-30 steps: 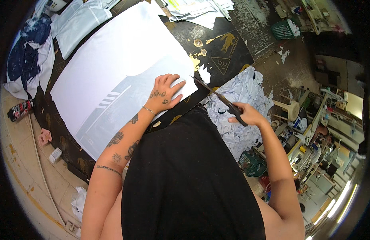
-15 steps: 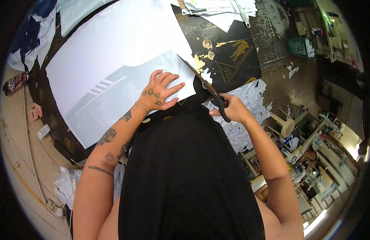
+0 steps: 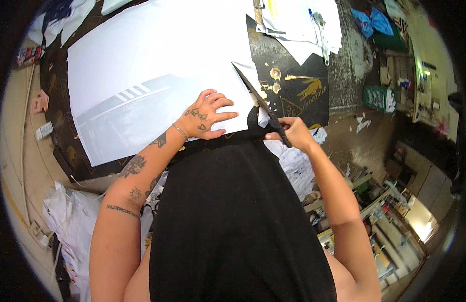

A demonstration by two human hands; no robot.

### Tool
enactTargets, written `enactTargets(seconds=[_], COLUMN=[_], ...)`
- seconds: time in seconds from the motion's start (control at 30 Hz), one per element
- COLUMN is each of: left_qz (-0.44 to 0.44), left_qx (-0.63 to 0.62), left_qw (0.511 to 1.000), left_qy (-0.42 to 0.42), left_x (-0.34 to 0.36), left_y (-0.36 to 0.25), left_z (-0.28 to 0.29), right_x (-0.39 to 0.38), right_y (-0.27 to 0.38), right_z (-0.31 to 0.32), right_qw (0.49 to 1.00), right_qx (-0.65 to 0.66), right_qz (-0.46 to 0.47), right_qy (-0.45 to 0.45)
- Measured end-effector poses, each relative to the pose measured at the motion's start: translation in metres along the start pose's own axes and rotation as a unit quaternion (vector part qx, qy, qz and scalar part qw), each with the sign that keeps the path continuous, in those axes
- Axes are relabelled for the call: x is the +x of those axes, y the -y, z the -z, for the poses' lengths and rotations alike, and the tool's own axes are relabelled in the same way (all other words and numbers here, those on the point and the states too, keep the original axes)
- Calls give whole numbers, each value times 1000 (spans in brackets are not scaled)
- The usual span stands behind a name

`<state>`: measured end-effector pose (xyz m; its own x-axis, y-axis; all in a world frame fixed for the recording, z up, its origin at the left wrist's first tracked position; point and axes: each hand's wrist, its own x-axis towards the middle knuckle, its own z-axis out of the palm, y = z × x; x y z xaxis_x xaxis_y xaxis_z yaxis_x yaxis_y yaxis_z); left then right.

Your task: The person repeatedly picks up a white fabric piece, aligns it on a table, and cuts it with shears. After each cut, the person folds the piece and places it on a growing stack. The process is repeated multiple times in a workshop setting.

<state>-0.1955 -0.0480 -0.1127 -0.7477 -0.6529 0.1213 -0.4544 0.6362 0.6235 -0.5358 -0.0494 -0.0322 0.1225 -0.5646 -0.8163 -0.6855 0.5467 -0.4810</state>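
Note:
A large white sheet [image 3: 157, 55] with a grey printed panel lies on a dark table [image 3: 298, 65]. My left hand [image 3: 205, 116] presses flat on the sheet's near right corner, fingers spread. My right hand [image 3: 293, 133] grips the black handles of a pair of long scissors [image 3: 258, 100]. The blades point up and to the left along the sheet's right edge. My black top hides the table's near edge.
A stack of white papers [image 3: 298, 25] with a pen lies at the back right. Gold cut-out shapes [image 3: 303, 88] sit on the dark table. Paper scraps [image 3: 293, 166] pile on the floor to the right. A green basket [image 3: 376, 98] stands farther right.
The view has shifted, so the sheet sits higher and closer. The scissors have advanced farther along the sheet's right edge. My left hand stays pressed on the sheet.

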Motion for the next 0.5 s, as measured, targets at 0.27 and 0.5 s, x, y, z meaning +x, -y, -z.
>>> enactTargets(seconds=[0.27, 0.5], left_qz=[196, 229], left_qx=[66, 133], left_qw=[964, 952], left_qy=[-164, -156], left_x=[21, 17], left_y=[-50, -60], left_z=[-44, -66], right_x=[55, 129], right_y=[106, 172], right_z=[169, 149], right_qw=[912, 818], right_qx=[-354, -492], right_qz=[91, 187], right_qy=[187, 232])
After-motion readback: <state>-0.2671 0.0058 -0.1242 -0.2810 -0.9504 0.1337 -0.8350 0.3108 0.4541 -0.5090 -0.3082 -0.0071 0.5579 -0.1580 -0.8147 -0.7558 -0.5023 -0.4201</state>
